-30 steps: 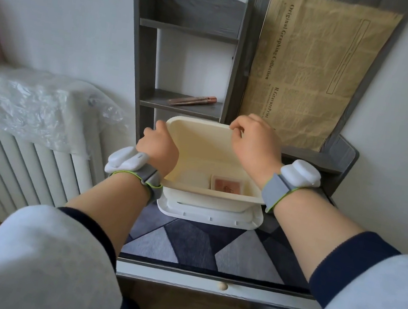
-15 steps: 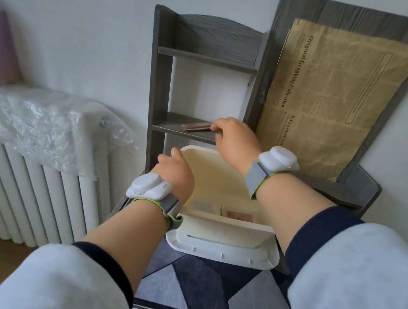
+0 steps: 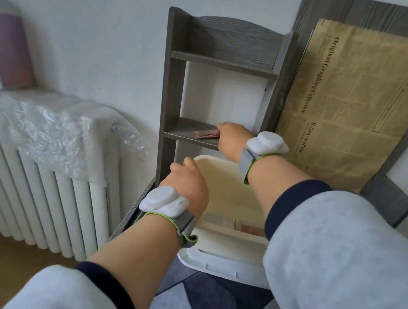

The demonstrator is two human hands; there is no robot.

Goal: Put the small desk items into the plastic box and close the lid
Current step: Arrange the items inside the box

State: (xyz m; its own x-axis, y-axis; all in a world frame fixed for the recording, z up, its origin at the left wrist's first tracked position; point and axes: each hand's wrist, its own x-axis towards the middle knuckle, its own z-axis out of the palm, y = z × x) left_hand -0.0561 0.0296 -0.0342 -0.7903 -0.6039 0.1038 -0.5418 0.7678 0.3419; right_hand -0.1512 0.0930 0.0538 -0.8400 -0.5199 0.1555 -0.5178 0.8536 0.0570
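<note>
Your right hand has reached further onto the lower shelf; fingers over one reddish-brown item, grip hidden, cannot tell if closed on it. Left hand stays curled on the left rim of the plastic box. Box open, standing on its white lid on the surface; two flat items inside, just right of your left wrist. Brown paper beyond your right hand reads "Original Graphing Collection".
</note>
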